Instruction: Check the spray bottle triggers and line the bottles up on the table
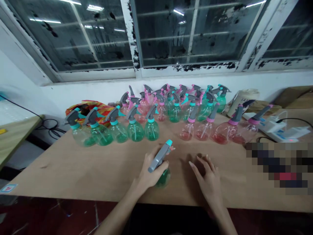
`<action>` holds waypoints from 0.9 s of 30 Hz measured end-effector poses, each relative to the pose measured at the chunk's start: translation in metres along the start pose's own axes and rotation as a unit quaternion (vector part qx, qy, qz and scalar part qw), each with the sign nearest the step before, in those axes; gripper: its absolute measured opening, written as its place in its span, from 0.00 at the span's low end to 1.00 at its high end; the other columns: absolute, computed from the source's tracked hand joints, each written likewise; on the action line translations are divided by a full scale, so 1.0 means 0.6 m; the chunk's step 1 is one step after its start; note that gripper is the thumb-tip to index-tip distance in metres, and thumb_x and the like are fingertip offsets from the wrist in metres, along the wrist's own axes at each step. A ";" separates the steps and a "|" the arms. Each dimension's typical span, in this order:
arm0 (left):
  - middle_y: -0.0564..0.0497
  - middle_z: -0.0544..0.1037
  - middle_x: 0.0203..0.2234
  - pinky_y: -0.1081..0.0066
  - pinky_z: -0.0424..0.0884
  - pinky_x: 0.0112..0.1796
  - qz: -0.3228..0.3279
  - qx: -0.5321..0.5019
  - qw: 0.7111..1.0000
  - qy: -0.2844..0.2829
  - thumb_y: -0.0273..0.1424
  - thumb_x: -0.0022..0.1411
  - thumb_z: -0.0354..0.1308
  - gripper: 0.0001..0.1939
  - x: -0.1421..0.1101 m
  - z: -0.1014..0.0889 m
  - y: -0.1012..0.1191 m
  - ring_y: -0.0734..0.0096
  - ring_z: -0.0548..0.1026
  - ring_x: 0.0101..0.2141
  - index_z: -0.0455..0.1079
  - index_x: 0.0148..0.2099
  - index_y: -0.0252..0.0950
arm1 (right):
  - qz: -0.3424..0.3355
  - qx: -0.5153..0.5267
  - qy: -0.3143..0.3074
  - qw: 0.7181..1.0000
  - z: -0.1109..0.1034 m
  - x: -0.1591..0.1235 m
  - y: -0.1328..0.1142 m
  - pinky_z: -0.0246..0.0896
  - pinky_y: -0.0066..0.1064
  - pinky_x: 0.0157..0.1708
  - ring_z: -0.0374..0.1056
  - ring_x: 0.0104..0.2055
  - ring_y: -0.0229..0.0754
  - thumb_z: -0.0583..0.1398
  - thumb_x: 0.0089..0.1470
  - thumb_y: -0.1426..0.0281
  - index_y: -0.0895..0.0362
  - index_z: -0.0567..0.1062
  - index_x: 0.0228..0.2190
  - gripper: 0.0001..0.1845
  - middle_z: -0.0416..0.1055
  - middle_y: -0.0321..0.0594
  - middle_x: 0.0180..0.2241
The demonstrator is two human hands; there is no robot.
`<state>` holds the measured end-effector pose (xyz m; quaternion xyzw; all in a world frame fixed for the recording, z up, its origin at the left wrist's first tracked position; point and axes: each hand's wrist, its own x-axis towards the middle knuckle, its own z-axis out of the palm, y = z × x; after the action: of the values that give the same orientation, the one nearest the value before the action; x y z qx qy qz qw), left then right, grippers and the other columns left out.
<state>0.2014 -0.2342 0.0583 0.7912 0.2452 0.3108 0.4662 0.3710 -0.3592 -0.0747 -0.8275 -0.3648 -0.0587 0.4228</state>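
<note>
My left hand [153, 168] is wrapped around the neck of a green spray bottle [163, 179] near the front of the table. The bottle's grey sprayer head with its teal nozzle sticks up above the hand, and green liquid shows in its lower part. To its right, my right hand [207, 173] hovers over or rests on the tabletop, fingers bent and apart, holding nothing. Beyond the hands, a row of green spray bottles [135, 131] stands at the left, and a row of clear bottles with pink collars and reddish liquid [204, 131] stands at the right.
More pink and green spray bottles [175, 112] crowd together at the back by the wall. A red and yellow bag [84, 107] lies behind the left row. White power strips [276, 127] with cables and a pale cylindrical container [242, 99] are at the right.
</note>
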 end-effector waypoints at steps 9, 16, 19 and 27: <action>0.52 0.77 0.30 0.67 0.70 0.38 -0.021 -0.001 0.999 0.026 0.25 0.53 0.54 0.06 0.001 0.005 -0.005 0.67 0.76 0.32 0.69 0.34 0.39 | -0.120 -0.132 -0.028 0.984 0.016 -0.018 0.019 0.47 0.59 0.57 0.52 0.64 0.59 0.41 0.59 0.44 0.64 0.70 0.52 0.41 0.63 0.62 0.58; 0.49 0.77 0.46 0.67 0.69 0.42 -0.009 0.024 0.999 0.033 0.24 0.54 0.53 0.20 0.006 -0.002 -0.006 0.68 0.76 0.35 0.71 0.49 0.39 | -0.133 -0.147 -0.034 0.980 0.012 -0.019 0.023 0.47 0.58 0.58 0.52 0.64 0.58 0.41 0.59 0.44 0.63 0.70 0.53 0.41 0.62 0.60 0.59; 0.49 0.78 0.44 0.68 0.71 0.37 -0.011 0.037 0.999 0.028 0.24 0.53 0.53 0.23 0.008 0.002 -0.005 0.71 0.74 0.29 0.70 0.52 0.40 | -0.131 -0.146 -0.037 0.980 0.012 -0.019 0.023 0.47 0.58 0.58 0.52 0.64 0.59 0.41 0.59 0.44 0.63 0.70 0.53 0.40 0.62 0.60 0.59; 0.52 0.78 0.33 0.73 0.70 0.28 -0.037 0.053 0.997 0.053 0.24 0.53 0.54 0.26 0.014 0.004 -0.013 0.73 0.71 0.24 0.68 0.55 0.42 | -0.124 -0.146 -0.042 0.981 0.012 -0.020 0.019 0.47 0.58 0.58 0.51 0.65 0.59 0.42 0.59 0.45 0.63 0.70 0.53 0.40 0.61 0.59 0.59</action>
<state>0.2084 -0.2263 0.0526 0.7877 0.3145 0.3217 0.4209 0.3684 -0.3647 -0.0915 -0.8302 -0.4697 -0.1289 0.2712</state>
